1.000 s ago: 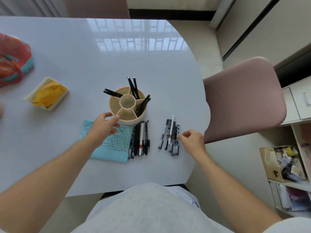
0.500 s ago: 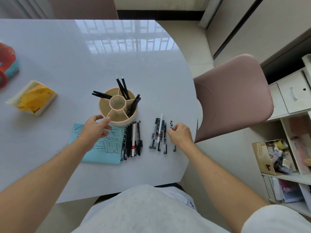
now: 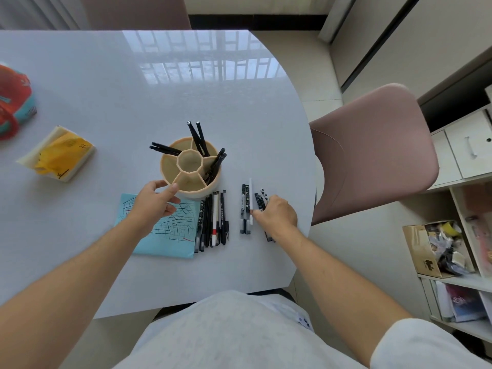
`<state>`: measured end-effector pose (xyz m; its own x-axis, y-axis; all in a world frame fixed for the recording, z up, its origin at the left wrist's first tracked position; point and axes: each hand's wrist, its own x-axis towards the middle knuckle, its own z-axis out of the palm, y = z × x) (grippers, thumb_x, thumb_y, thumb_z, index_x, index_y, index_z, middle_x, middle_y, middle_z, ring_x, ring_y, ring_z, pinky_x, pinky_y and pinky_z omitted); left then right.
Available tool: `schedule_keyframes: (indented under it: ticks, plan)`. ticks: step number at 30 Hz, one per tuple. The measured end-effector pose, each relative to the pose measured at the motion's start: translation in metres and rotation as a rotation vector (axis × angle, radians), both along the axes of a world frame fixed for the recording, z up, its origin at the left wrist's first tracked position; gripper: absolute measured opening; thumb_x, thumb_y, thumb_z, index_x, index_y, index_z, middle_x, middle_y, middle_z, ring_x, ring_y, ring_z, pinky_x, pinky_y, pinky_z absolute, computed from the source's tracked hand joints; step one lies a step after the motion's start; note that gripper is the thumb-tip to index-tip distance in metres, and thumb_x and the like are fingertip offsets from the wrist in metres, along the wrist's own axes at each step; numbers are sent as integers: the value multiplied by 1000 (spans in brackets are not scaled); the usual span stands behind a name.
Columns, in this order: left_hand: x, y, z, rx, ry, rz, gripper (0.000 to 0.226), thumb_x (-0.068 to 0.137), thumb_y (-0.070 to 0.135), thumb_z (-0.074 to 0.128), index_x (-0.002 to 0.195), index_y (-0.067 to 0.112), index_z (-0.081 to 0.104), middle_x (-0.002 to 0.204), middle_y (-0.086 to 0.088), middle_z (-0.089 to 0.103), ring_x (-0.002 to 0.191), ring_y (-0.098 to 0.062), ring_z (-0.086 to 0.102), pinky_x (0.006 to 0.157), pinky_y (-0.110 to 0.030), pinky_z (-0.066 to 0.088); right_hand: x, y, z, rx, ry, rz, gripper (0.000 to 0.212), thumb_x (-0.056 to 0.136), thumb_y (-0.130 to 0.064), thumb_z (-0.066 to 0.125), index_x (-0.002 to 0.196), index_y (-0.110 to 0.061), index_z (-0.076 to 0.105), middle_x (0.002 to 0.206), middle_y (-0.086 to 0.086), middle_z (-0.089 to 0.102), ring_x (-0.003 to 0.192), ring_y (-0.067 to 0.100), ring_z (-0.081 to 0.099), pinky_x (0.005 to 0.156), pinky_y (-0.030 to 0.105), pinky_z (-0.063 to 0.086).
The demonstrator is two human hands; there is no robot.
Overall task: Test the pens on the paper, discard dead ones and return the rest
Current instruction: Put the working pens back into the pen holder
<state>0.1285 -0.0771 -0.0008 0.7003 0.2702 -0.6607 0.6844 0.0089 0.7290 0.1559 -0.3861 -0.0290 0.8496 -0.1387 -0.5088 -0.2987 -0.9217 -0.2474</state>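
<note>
Resting on the white table (image 3: 111, 102), the beige pen holder (image 3: 190, 170) held black pens in three compartments. Left hand (image 3: 154, 202) touched the holder's near-left rim, fingers relaxed, grasping nothing, above the scribbled blue paper (image 3: 162, 230). One pen row (image 3: 213, 219) lay just right of the paper; right hand (image 3: 277, 214) pinched pens in the patterned group (image 3: 249, 206) further right of the holder.

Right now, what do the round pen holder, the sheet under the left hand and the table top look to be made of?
Pen holder: likely matte tan plastic, possibly 3D-printed; thin rigid compartment walls, no shine. Sheet: light blue paper, flat, covered in pen scribbles. Table top: glossy white-grey, perhaps laminate or glass; it mirrors the window bars.
</note>
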Motion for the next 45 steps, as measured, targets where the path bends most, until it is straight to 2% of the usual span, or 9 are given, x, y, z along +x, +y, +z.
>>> schedule_keyframes:
  ticks: [5, 10, 14, 20, 25, 32, 37, 41, 45]
  plan:
    - [0, -1, 2, -1, 6, 2, 45, 91, 40, 68, 127, 20, 51, 88, -11, 75, 61, -15, 63, 66, -33, 57, 2, 4, 2, -129, -2, 236, 16, 90, -32, 52, 87, -16, 49, 100, 8, 68, 91, 32, 68, 67, 31, 38]
    - [0, -1, 3, -4, 13, 7, 42, 91, 41, 68, 126, 21, 52, 87, -10, 75, 60, -16, 63, 62, -30, 56, -1, 3, 1, 66, -25, 118, 10, 96, -23, 45, 96, -14, 46, 100, 16, 68, 84, 34, 58, 71, 37, 42]
    - [0, -1, 3, 0, 19, 8, 42, 91, 42, 68, 125, 22, 53, 89, -11, 75, 61, -15, 62, 62, -30, 55, 1, 21, 5, 202, -67, 113, 22, 100, -29, 47, 109, -11, 57, 96, 13, 68, 90, 35, 63, 72, 39, 48]
    - [1, -2, 5, 15, 19, 1, 44, 91, 42, 68, 127, 21, 52, 90, -10, 74, 62, -15, 63, 61, -29, 54, 2, 38, 2, 42, -97, 171, 35, 92, -45, 65, 91, -15, 47, 80, 2, 57, 73, 28, 59, 58, 32, 40]
    - [0, -5, 4, 35, 26, -1, 47, 91, 43, 68, 128, 19, 51, 92, -11, 74, 66, -17, 64, 64, -31, 54, 1, 42, -1, -6, -81, 201, 33, 92, -47, 63, 89, -16, 51, 81, 0, 57, 74, 24, 56, 58, 32, 43]
    - [-1, -14, 13, 77, 84, -55, 63, 78, 55, 77, 123, 21, 47, 95, -7, 73, 79, -19, 70, 67, -32, 56, 7, 52, 2, 4, 60, 239, 22, 79, -40, 60, 80, -19, 54, 70, -4, 52, 67, 21, 56, 46, 25, 31]
    - [3, -9, 17, 67, 43, 35, 62, 81, 65, 67, 123, 24, 48, 91, -12, 73, 66, -18, 64, 62, -32, 55, 17, 56, 30, 591, -84, -194, 26, 81, -28, 57, 63, -16, 42, 60, -1, 47, 56, 19, 44, 53, 32, 36]
    - [5, -7, 12, 57, 21, 55, 43, 92, 48, 63, 123, 21, 52, 89, -12, 73, 64, -18, 62, 62, -31, 55, 37, 73, 65, 1156, -55, -571, 16, 97, -16, 56, 82, -12, 55, 67, 8, 62, 61, 25, 54, 48, 34, 40]
    - [4, -12, 10, 66, 33, 20, 34, 94, 39, 63, 119, 20, 52, 89, -11, 74, 64, -17, 63, 60, -30, 52, 52, 95, 88, 1557, -62, -737, 12, 106, -5, 49, 96, -11, 54, 72, 11, 65, 72, 26, 62, 81, 42, 54]
